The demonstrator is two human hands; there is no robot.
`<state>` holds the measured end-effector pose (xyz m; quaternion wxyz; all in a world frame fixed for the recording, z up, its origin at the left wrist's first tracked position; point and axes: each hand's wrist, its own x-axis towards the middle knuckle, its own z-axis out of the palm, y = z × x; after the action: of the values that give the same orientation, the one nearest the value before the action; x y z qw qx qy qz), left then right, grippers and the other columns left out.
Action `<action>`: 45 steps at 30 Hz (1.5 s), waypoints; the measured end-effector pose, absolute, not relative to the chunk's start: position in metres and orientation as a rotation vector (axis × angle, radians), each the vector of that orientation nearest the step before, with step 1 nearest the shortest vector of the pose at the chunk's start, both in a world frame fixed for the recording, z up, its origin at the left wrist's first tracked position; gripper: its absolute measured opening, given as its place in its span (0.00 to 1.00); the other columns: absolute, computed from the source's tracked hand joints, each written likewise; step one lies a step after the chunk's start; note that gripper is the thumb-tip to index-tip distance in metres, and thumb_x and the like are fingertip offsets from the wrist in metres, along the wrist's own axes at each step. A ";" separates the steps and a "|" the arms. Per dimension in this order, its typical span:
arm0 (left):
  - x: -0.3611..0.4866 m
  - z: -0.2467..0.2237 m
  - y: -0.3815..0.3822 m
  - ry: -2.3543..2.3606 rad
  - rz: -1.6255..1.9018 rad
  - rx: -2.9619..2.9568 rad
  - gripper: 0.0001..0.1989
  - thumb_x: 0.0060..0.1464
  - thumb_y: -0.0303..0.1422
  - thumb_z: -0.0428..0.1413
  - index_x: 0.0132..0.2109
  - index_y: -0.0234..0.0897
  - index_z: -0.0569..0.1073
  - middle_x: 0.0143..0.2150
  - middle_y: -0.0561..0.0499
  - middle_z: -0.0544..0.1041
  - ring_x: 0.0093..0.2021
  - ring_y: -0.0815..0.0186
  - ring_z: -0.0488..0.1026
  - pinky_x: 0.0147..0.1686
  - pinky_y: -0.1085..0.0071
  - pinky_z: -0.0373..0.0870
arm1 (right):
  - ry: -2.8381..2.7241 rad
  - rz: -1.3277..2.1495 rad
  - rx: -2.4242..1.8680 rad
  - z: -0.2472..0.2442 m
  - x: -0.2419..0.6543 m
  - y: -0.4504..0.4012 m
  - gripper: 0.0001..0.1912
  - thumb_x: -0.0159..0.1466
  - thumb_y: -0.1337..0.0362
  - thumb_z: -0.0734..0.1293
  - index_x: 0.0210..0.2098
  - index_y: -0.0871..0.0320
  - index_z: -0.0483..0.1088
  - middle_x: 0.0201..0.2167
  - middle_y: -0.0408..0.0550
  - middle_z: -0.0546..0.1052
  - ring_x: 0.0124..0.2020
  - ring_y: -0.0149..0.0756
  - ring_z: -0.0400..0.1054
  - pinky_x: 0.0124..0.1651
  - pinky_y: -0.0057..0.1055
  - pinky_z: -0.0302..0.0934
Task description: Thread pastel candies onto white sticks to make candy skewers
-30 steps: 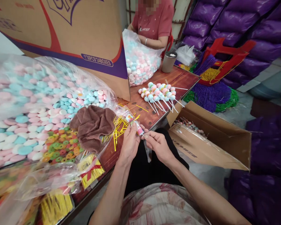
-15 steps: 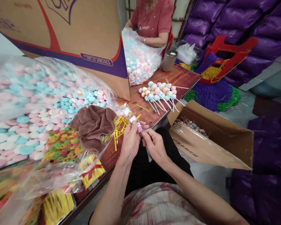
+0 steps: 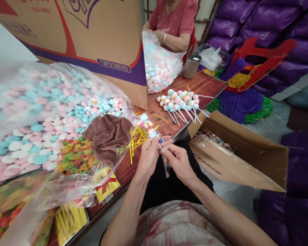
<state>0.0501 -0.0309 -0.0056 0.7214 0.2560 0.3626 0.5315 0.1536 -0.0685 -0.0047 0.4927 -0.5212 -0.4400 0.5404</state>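
Note:
My left hand is closed around a wrapped marshmallow skewer, its pastel sweets pointing up and left in a clear bag. My right hand pinches the lower end of the same skewer, where the wrapper gathers at the stick. Yellow twist ties lie scattered on the table just left of my hands. Beside them is a crumpled brown cloth. Finished-looking unwrapped marshmallow skewers lie in a pile beyond my hands, sticks toward me.
A large clear bag of marshmallows and ring gummies cover the left. A tall carton stands behind. A co-worker sits across near a metal cup. An open cardboard box holding skewers is at right.
The view has shifted slightly, so the scene sits further right. My hands stay on the skewer, and more of its marshmallows show above my left hand.

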 end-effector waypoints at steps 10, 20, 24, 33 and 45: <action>0.046 -0.006 -0.042 0.909 1.201 0.772 0.18 0.58 0.43 0.58 0.48 0.35 0.80 0.26 0.50 0.77 0.22 0.69 0.70 0.27 0.71 0.71 | -0.808 1.462 -1.115 0.001 0.133 -0.062 0.17 0.61 0.52 0.70 0.26 0.57 0.65 0.17 0.36 0.65 0.14 0.23 0.53 0.19 0.24 0.53; 0.030 0.007 -0.054 0.648 1.245 0.657 0.13 0.60 0.39 0.58 0.48 0.38 0.79 0.41 0.46 0.80 0.48 0.62 0.75 0.52 0.66 0.68 | -0.539 1.708 -0.903 0.019 0.124 -0.064 0.17 0.58 0.57 0.73 0.24 0.59 0.64 0.14 0.30 0.52 0.16 0.20 0.38 0.17 0.20 0.39; 0.011 0.006 -0.058 0.645 1.371 0.400 0.09 0.54 0.35 0.64 0.41 0.36 0.78 0.30 0.51 0.74 0.34 0.68 0.73 0.33 0.75 0.70 | -0.701 1.867 -0.899 0.016 0.111 -0.063 0.16 0.61 0.55 0.70 0.26 0.57 0.64 0.13 0.29 0.52 0.14 0.21 0.38 0.18 0.23 0.39; -0.055 0.006 -0.064 0.961 1.591 0.550 0.10 0.53 0.34 0.65 0.35 0.32 0.72 0.22 0.58 0.61 0.21 0.77 0.52 0.24 0.80 0.61 | -2.562 0.365 -1.126 0.000 0.094 -0.029 0.10 0.69 0.71 0.61 0.33 0.59 0.72 0.36 0.49 0.74 0.35 0.34 0.64 0.33 0.30 0.51; -0.055 -0.004 -0.056 0.969 1.580 0.434 0.16 0.47 0.32 0.68 0.32 0.36 0.66 0.24 0.56 0.69 0.19 0.79 0.51 0.21 0.82 0.55 | -2.816 -0.157 -0.480 -0.022 0.094 0.015 0.14 0.71 0.73 0.52 0.35 0.62 0.67 0.34 0.53 0.70 0.35 0.39 0.62 0.37 0.35 0.56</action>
<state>-0.0554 -0.0561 -0.0036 0.5802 0.1855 0.4148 0.6759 0.0939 0.0154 -0.0221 0.1398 -0.1663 -0.9746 -0.0543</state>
